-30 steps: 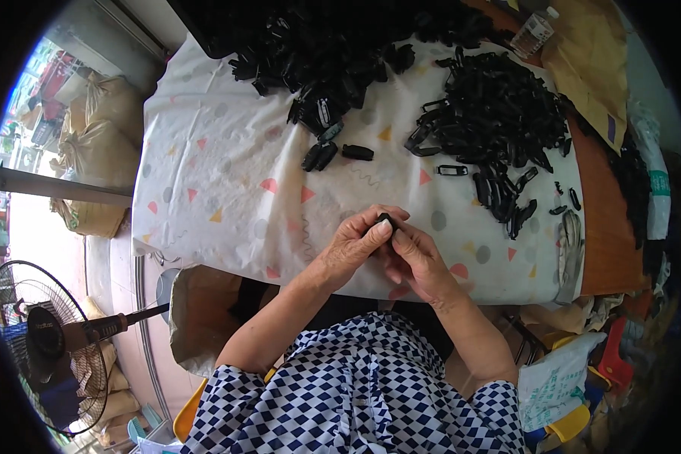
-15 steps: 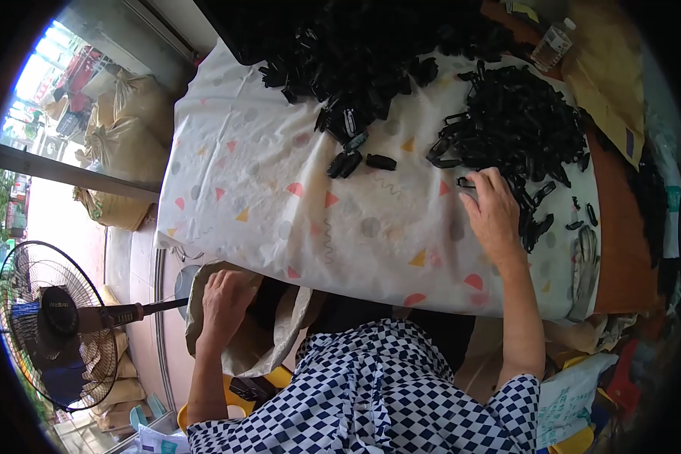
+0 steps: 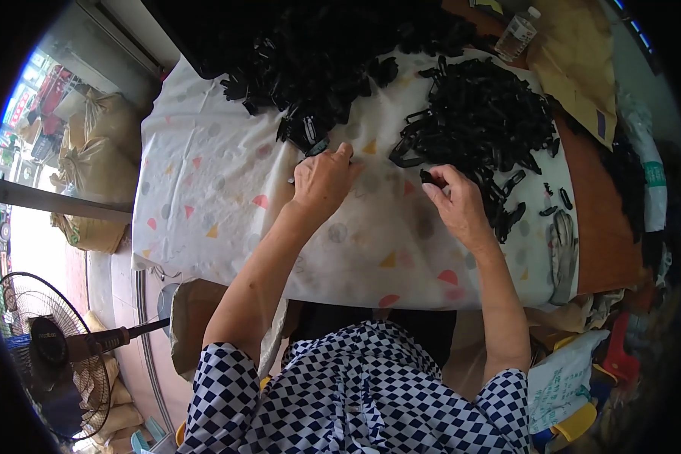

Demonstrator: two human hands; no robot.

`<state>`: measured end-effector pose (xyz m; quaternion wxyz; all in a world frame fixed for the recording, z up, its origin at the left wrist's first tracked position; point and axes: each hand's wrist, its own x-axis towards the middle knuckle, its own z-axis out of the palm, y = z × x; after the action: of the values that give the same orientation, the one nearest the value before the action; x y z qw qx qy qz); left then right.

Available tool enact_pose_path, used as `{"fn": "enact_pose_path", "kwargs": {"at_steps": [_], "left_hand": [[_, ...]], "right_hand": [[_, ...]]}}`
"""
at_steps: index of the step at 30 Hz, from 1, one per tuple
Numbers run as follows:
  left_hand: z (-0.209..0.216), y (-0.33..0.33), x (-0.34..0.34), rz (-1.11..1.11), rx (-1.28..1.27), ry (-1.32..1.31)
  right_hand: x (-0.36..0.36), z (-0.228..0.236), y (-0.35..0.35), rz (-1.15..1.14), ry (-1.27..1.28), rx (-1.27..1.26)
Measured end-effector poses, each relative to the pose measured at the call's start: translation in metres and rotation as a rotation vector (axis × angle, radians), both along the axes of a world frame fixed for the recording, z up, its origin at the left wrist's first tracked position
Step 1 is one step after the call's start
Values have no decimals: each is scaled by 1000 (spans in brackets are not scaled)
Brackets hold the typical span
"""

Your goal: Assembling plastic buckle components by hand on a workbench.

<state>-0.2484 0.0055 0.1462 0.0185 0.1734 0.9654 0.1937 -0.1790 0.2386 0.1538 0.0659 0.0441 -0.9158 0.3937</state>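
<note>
Head view: my left hand (image 3: 321, 180) lies palm-down on the patterned tablecloth (image 3: 219, 197), fingertips touching a small black plastic piece (image 3: 315, 146) at the near edge of the big black pile (image 3: 318, 60); can't tell if it's grasped or just touched; my right hand (image 3: 454, 200) pinches another black clip (image 3: 430, 178) between thumb and fingers, just beside the second pile of black parts (image 3: 484, 113); grey glove (image 3: 562, 246) lies at the table's right; fan (image 3: 45, 356) on the floor, lower left.
</note>
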Motion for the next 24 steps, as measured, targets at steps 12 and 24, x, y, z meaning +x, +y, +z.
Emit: {"fn": "enact_pose_path", "kwargs": {"at_steps": [12,24], "left_hand": [[-11,-7,66,-12,529,-132],[10,-5,123,-3,758,-253]], "right_hand": [[53,1,-38,129,-564,-1208],[74,7,-55,183,-533,-1112]]}}
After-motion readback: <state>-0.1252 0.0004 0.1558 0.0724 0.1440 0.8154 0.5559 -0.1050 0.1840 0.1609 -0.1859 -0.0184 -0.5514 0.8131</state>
